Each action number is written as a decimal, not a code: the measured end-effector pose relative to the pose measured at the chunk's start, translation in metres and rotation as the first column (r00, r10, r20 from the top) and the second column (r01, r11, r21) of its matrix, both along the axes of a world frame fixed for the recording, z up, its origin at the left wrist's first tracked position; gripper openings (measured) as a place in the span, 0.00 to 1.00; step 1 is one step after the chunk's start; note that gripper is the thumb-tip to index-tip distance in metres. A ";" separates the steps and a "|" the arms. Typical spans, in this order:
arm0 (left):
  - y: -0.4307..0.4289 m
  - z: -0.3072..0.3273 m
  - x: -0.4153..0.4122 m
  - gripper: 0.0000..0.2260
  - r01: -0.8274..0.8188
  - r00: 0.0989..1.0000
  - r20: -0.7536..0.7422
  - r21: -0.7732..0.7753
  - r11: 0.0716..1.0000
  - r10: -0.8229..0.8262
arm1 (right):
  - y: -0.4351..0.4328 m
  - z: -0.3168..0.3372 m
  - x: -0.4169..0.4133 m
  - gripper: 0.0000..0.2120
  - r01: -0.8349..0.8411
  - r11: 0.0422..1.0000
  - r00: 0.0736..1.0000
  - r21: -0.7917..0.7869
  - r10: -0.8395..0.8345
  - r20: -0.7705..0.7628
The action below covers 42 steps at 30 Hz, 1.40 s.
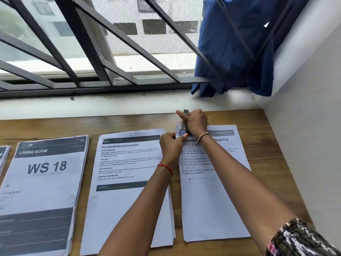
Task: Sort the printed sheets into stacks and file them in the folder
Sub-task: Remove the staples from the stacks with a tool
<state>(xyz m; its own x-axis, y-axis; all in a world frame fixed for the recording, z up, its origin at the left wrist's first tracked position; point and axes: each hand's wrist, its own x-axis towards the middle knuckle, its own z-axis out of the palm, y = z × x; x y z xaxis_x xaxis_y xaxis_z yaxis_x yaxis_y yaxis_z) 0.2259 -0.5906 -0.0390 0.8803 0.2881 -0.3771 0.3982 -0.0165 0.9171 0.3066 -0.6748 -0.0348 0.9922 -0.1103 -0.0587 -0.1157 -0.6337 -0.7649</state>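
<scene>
Four stacks of printed sheets lie in a row on the wooden table (267, 145) in the head view, all face up and apart from one another. Your right hand (196, 122) is curled tight round a small dark stapler (184, 127), which stands over the top-left corner of the Bedside stack (212, 200), the one furthest right. Your left hand (170, 145) sits just beside it, thumb and fingers pinched together at that same corner, right under the stapler's blue end; whether they touch the stapler itself is hard to tell.

Your left forearm crosses the right edge of the Pre-wash stack (125, 200), which lies next to the left. Beyond that lies the WS 18 stack (42, 182), headed "Living Room", and only a sliver of the edge stack (3, 156) shows at the left border.

You wear a red thread (166, 168) on the left wrist and a bead bracelet (203, 135) on the right. Behind the table, a barred window (92, 43) runs across, with a blue curtain (236, 43) bunched at its right end.
</scene>
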 end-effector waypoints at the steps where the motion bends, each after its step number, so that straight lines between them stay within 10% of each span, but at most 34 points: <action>1: -0.001 0.000 0.000 0.07 -0.003 1.000 0.012 0.015 1.000 0.003 | 0.000 0.000 0.000 0.29 0.001 1.000 1.000 -0.011 -0.001 -0.001; 7: 0.004 -0.005 -0.002 0.07 0.008 1.000 0.025 -0.023 1.000 -0.008 | 0.000 -0.004 0.005 0.28 -0.046 0.995 0.999 -0.083 0.045 -0.018; 11: 0.001 -0.002 -0.011 0.11 0.077 0.991 0.110 -0.037 0.996 -0.072 | -0.010 0.001 0.002 0.28 0.075 0.986 0.997 0.150 -0.076 0.003; 15: 0.000 -0.010 -0.019 0.09 0.080 0.983 0.161 0.070 0.994 -0.091 | -0.034 0.024 0.003 0.23 0.295 0.701 0.949 0.650 -0.292 -0.117; 20: -0.002 -0.010 -0.026 0.10 0.019 0.983 0.178 0.140 0.990 -0.044 | -0.077 0.054 -0.006 0.19 0.367 0.511 0.903 0.777 -0.397 -0.165; 27: -0.022 -0.012 -0.026 0.25 0.148 0.961 0.141 0.472 0.869 -0.240 | -0.090 0.032 -0.060 0.22 0.290 0.870 0.956 0.397 -0.246 -0.159; 35: 0.018 0.013 -0.046 0.18 0.055 0.929 0.284 0.530 0.846 -0.238 | -0.040 0.044 -0.093 0.13 0.429 0.710 0.845 0.558 -0.097 -0.527; 42: 0.120 0.021 -0.065 0.17 -0.125 0.983 0.181 0.524 0.842 0.033 | 0.047 0.053 -0.103 0.10 0.195 0.919 0.913 0.343 -0.043 -0.405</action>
